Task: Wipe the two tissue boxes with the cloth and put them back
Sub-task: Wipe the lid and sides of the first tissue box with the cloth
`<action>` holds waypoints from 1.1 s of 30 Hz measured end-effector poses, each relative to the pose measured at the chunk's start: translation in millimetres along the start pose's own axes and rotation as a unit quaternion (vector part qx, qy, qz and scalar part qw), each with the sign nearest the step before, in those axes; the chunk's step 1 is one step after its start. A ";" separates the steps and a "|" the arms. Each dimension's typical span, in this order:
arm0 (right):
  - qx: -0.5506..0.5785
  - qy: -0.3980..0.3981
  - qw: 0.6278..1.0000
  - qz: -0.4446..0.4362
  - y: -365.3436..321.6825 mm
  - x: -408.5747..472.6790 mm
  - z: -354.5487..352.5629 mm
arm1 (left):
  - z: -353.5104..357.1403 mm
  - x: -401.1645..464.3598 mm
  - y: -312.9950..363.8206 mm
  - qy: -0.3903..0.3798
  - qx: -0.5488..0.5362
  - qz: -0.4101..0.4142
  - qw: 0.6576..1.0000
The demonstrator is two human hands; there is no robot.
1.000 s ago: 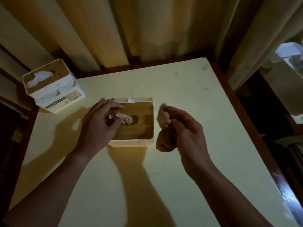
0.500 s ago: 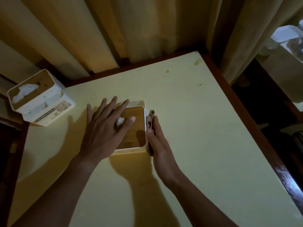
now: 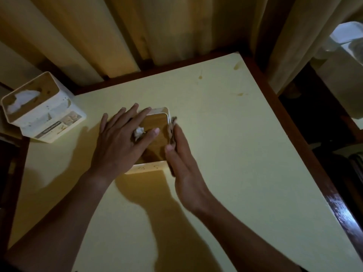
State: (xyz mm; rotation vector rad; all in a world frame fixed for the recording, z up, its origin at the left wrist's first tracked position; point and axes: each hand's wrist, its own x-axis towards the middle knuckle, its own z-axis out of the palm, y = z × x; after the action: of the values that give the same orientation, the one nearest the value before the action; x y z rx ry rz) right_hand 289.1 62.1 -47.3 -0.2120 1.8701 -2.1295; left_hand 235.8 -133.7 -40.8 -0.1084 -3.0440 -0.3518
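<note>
A white tissue box [image 3: 157,132] with a wooden lid stands in the middle of the pale yellow table [image 3: 235,154]. My left hand [image 3: 121,142] lies flat on its lid with fingers spread, a tuft of tissue showing between them. My right hand [image 3: 182,161] presses a brown cloth [image 3: 172,128] flat against the box's right side with straight fingers. A second white tissue box [image 3: 39,108] with a wooden lid and a label stands at the table's far left corner.
Beige curtains [image 3: 157,32] hang behind the table. A dark wooden rim [image 3: 318,173] borders the table's right edge. A pale container [image 3: 347,34] shows at the upper right, beyond the table.
My right hand held the bunched cloth beside the box a second ago; now it presses it flat against the box's right side. My left hand has flattened onto the lid.
</note>
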 end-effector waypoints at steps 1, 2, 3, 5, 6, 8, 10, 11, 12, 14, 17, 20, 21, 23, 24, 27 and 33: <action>-0.016 0.000 1.000 0.014 7.7 -5.8 0.9 | 0.2 0.6 -0.2 0.004 -0.003 0.000 1.000; -0.032 0.003 0.999 0.036 12.7 -6.9 0.3 | 0.4 0.7 -0.2 0.008 -0.004 0.002 1.000; -0.045 0.005 0.997 0.056 17.5 0.4 -0.5 | 0.7 0.7 -0.3 0.010 -0.004 0.005 1.000; -0.055 0.014 0.994 0.092 14.7 27.9 -5.5 | 0.8 0.0 -0.6 0.006 -0.004 0.012 1.000; -0.047 0.015 0.993 0.106 10.8 43.4 -8.5 | 0.4 0.2 -1.4 0.003 -0.005 0.016 1.000; -0.009 0.027 0.993 0.117 5.2 68.8 -9.7 | -1.3 1.0 -5.0 -0.007 -0.008 0.033 0.999; 0.017 0.047 0.994 0.095 -4.6 66.6 -2.8 | -3.1 4.7 -9.7 -0.028 -0.011 0.068 0.997; 0.027 0.058 0.996 0.069 -7.1 54.2 3.9 | -4.6 7.5 -11.1 -0.040 -0.014 0.087 0.995; 0.035 0.061 0.997 0.042 -7.8 33.7 12.3 | -5.8 10.1 -11.9 -0.048 -0.016 0.103 0.993; 0.046 0.049 0.998 -0.012 2.8 -13.5 31.8 | -8.1 13.5 -11.8 -0.054 -0.029 0.123 0.991; 0.042 0.055 0.998 0.003 22.7 -38.6 42.4 | -9.1 13.4 -12.3 -0.047 -0.042 0.138 0.988; 0.001 0.089 0.993 0.082 29.8 8.7 21.4 | -9.1 13.2 -13.5 -0.049 -0.037 0.137 0.989; 0.002 0.090 0.992 0.090 27.6 25.8 13.6 | -8.8 13.4 -13.7 -0.051 -0.034 0.137 0.989; 0.016 0.090 0.991 0.097 25.5 50.8 2.0 | -8.5 13.1 -13.0 -0.057 -0.030 0.135 0.989; 0.019 0.089 0.991 0.095 21.6 55.7 -0.6 | -8.9 12.8 -12.9 -0.058 -0.029 0.133 0.989; 0.034 0.095 0.994 0.039 5.1 39.6 8.8 | -9.2 11.3 -11.9 -0.055 -0.032 0.132 0.989; 0.021 0.087 0.996 0.000 45.1 -10.7 36.0 | -10.5 10.4 -10.2 -0.041 -0.037 0.127 0.990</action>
State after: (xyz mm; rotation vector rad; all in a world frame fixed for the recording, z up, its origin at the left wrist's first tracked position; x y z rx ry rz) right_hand 315.8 26.6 -85.7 -0.0178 1.9149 -2.2479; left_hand 225.4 -145.4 -32.1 -0.5204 -3.0456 -0.4501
